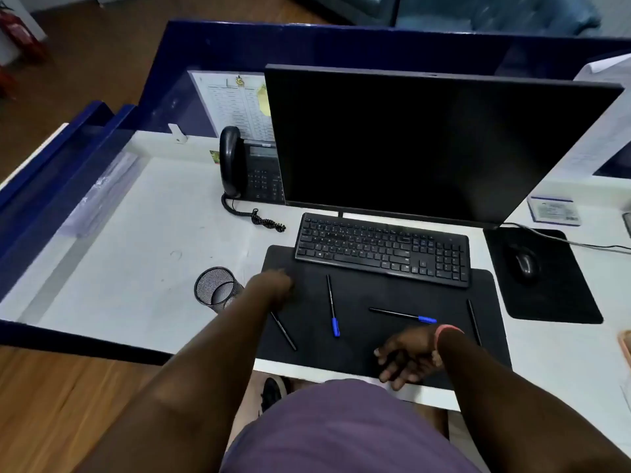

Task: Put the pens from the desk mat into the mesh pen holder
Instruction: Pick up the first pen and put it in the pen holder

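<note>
Several pens lie on the black desk mat (375, 339): a black pen (284, 331) at the left, a blue-capped pen (332, 306) in the middle, another blue-capped pen (403, 315) lying crosswise, and a black pen (474, 321) at the right edge. The black mesh pen holder (215, 289) stands empty on the white desk, left of the mat. My left hand (273, 283) hovers blurred over the mat's far left corner, beside the holder; its fingers are not visible. My right hand (406, 356) rests on the mat's near edge, fingers spread, holding nothing.
A black keyboard (382, 249) overlaps the mat's far edge, with a dark monitor (426, 145) behind it. A desk phone (251, 165) with a coiled cord sits at the back left. A mouse (526, 264) lies on a mouse pad (553, 302) at the right.
</note>
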A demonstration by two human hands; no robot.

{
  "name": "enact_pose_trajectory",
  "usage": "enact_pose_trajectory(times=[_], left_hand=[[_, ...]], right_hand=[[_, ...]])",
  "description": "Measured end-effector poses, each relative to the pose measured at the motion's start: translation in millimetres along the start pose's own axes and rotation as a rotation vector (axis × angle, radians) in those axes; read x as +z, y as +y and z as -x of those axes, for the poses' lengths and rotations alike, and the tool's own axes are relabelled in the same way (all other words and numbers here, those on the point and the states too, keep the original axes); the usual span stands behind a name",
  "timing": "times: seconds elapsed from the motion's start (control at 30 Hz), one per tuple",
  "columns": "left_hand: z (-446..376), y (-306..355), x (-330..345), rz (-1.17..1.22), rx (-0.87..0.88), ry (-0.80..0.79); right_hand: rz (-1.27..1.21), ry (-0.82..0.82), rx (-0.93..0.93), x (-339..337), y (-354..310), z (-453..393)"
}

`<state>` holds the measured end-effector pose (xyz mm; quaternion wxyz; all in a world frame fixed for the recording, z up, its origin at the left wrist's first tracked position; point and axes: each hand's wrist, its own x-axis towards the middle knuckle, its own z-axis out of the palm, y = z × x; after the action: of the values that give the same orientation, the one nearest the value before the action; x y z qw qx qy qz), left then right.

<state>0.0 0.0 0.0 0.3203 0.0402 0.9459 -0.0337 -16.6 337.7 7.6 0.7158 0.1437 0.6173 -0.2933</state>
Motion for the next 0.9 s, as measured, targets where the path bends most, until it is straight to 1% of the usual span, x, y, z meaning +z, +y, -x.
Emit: enact_pose_trajectory(times=[0.1, 0.2, 0.37, 0.5, 0.53, 0.6, 0.63, 0.7, 0.77, 0.8, 0.9], left_hand=[[3, 6, 14, -0.161, -0.027, 0.034], [6, 13, 26, -0.235, -0.021, 0.032], [5, 14, 31, -0.29, -0.02, 0.073], [0, 9, 26, -0.233, 0.031, 0.031], [-2, 8, 23, -0.186, 0.047, 0.012], [-3, 7, 9, -0.005, 0.072, -0.067], [-3, 6, 1, 0.113, 0.074, -0.099], [0, -1, -17, 0.371, 0.046, -0.112], [6, -13, -34, 0.619, 0.005, -0.089], [11, -21, -43, 0.704, -0.012, -0.06], [30, -53, -67, 0.862, -0.064, 0.081]], right_hand=[[0.03, -0.009, 0.009, -1, 0, 0], [0.01, -0.016, 0.023, -3, 6, -3], [0.013, -0.037, 0.076, -3, 16, -14], [0.051, -0.063, 0.101, 0, 18, -22], [0.055, -0.07, 0.1, 0, 17, -23], [0.054, -0.071, 0.096, -1, 14, -23], [0.049, -0.073, 0.097, -1, 13, -22], [0.051, -0.075, 0.091, -3, 8, -19], [0.07, -0.074, 0.083, -4, 1, -15], [0.081, -0.072, 0.078, -4, -2, -15], [0.106, -0.057, 0.043, -4, -14, -13]])
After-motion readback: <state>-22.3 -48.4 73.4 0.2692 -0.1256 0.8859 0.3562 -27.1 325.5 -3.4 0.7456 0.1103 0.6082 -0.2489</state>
